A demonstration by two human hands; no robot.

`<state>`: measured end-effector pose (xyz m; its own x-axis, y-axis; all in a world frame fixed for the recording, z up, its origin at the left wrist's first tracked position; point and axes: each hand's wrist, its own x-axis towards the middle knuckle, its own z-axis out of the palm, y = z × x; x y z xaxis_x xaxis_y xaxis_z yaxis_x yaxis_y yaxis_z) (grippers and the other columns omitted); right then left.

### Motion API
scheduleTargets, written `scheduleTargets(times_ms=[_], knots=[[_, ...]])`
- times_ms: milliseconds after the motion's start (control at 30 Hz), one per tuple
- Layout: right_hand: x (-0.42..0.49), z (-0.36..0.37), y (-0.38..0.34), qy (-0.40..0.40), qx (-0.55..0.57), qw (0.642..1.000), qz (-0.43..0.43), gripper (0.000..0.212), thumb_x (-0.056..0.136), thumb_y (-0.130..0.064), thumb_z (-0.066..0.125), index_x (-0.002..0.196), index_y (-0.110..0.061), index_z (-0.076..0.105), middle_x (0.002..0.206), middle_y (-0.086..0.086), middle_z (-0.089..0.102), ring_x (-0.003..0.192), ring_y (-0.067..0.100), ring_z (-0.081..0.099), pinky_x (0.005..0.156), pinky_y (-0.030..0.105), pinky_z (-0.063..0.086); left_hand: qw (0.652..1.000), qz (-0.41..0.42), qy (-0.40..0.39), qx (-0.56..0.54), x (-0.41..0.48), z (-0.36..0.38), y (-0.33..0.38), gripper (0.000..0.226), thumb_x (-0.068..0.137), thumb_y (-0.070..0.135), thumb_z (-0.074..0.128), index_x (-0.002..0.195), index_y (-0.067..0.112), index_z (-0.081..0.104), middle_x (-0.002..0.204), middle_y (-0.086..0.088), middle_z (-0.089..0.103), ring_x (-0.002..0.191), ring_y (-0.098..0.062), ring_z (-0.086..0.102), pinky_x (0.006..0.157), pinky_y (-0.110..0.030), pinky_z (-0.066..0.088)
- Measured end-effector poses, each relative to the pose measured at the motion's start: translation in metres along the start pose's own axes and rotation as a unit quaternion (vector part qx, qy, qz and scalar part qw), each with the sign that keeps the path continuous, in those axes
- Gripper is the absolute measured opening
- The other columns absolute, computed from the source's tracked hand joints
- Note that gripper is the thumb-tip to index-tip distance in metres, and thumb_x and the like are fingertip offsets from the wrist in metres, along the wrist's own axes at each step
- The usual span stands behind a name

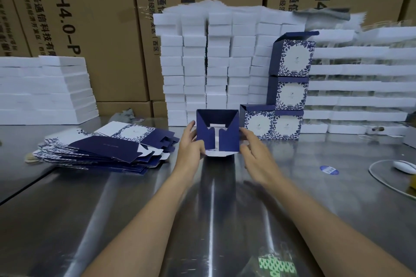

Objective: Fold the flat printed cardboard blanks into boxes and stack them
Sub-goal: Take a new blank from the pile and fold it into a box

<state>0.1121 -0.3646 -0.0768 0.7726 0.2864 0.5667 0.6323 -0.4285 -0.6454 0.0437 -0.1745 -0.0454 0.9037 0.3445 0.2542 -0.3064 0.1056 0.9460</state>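
Note:
A half-folded dark blue box [217,129] stands on the steel table with its flapped end facing me, two blue flaps meeting over a white gap. My left hand [191,141] grips its left edge. On the right edge, my right hand [252,148] holds with thumb and curled fingers. A fanned pile of flat printed blanks [105,148] lies to the left. Several finished blue-and-white floral boxes [289,90] are stacked behind on the right, the top one with its lid open.
Tall stacks of white foam blocks [216,63] rise behind the box, with more at left [45,90] and right. Brown cartons [90,18] form the back wall. A white cable and device [403,166] and a blue sticker [329,170] lie at right.

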Motion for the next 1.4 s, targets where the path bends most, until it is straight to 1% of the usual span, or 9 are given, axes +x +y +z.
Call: scheduleTargets(times_ms=[133,267,433,667,867,1000,1133,1300,1400], knots=[[0.003,0.003,0.002,0.001,0.011,0.999,-0.033,0.073,0.085,-0.037,0.052,0.145,-0.071,0.028,0.141,-0.04,0.046,0.116,-0.015,0.055,0.092,0.013,0.045,0.997,0.04,-0.067,0.028,-0.005,0.001,0.003,0.095,0.068,-0.015,0.045,0.133,0.053,0.053,0.127,0.025,0.07,0.116,-0.011,0.064,0.06,-0.021,0.046],[0.003,0.005,0.008,0.038,0.024,0.999,-0.02,0.075,0.082,-0.062,0.072,0.147,-0.059,0.035,0.139,-0.031,0.051,0.114,-0.01,0.059,0.091,0.024,0.049,0.988,0.078,-0.12,0.055,-0.007,0.001,0.002,0.093,0.058,0.008,0.068,0.125,0.07,0.055,0.13,0.038,0.065,0.127,0.01,0.058,0.09,-0.016,0.053],[0.002,0.002,0.006,0.066,0.061,0.996,0.016,0.068,0.073,-0.076,0.079,0.128,-0.049,0.05,0.121,-0.032,0.062,0.096,0.0,0.067,0.082,0.031,0.056,0.988,0.079,-0.123,0.053,0.002,-0.003,-0.012,0.087,0.085,0.004,0.083,0.148,0.05,0.046,0.144,0.026,0.061,0.137,-0.002,0.056,0.105,-0.031,0.053],[-0.004,0.014,-0.011,0.077,0.119,0.989,0.051,0.036,0.086,-0.063,0.077,0.105,-0.041,0.056,0.114,-0.032,0.063,0.084,0.008,0.066,0.071,0.043,0.062,0.995,0.05,0.041,-0.073,-0.001,0.007,-0.012,0.059,0.089,0.007,0.084,0.128,0.038,0.054,0.139,0.006,0.06,0.104,-0.008,0.075,0.075,-0.034,0.065],[-0.008,0.03,-0.038,0.078,0.281,0.931,0.219,0.052,0.086,-0.04,0.087,0.122,-0.018,0.055,0.123,0.001,0.06,0.094,0.012,0.068,0.055,0.033,0.062,0.987,0.054,0.111,-0.106,-0.006,0.013,-0.013,0.065,0.087,-0.005,0.081,0.121,0.043,0.054,0.135,0.003,0.061,0.112,-0.017,0.071,0.097,-0.054,0.061],[-0.01,0.034,-0.051,-0.049,0.377,0.86,0.339,0.046,0.095,-0.053,0.072,0.101,-0.007,0.07,0.082,0.005,0.073,0.062,0.016,0.07,0.05,0.028,0.055,0.984,0.052,0.125,-0.116,-0.008,0.016,-0.01,0.062,0.086,-0.007,0.08,0.116,0.041,0.055,0.129,0.004,0.062,0.115,-0.02,0.07,0.104,-0.053,0.057],[-0.006,0.035,-0.049,0.028,0.387,0.872,0.297,0.03,0.108,-0.027,0.058,0.085,-0.009,0.064,0.055,0.0,0.058,0.041,0.01,0.047,0.04,0.021,0.036,0.988,0.017,0.094,-0.119,-0.008,0.019,-0.012,0.064,0.089,-0.006,0.078,0.134,0.033,0.053,0.134,-0.006,0.064,0.105,-0.016,0.074,0.089,-0.036,0.064],[-0.004,0.024,-0.046,0.07,0.373,0.879,0.288,0.028,0.108,-0.024,0.057,0.082,-0.014,0.061,0.053,-0.003,0.053,0.041,0.009,0.042,0.04,0.019,0.034,0.987,-0.148,0.039,-0.047,-0.006,0.02,-0.012,0.015,0.098,0.024,0.072,0.105,0.017,0.062,0.085,-0.003,0.072,0.072,-0.015,0.071,0.058,-0.027,0.051],[-0.002,0.021,-0.045,0.071,0.366,0.875,0.308,0.03,0.106,-0.03,0.06,0.082,-0.012,0.063,0.052,-0.004,0.053,0.041,0.01,0.044,0.041,0.021,0.035,0.986,-0.164,0.001,0.03,-0.006,0.023,-0.015,0.032,0.105,0.033,0.06,0.08,0.013,0.065,0.056,0.002,0.058,0.053,-0.011,0.06,0.053,-0.025,0.036]])
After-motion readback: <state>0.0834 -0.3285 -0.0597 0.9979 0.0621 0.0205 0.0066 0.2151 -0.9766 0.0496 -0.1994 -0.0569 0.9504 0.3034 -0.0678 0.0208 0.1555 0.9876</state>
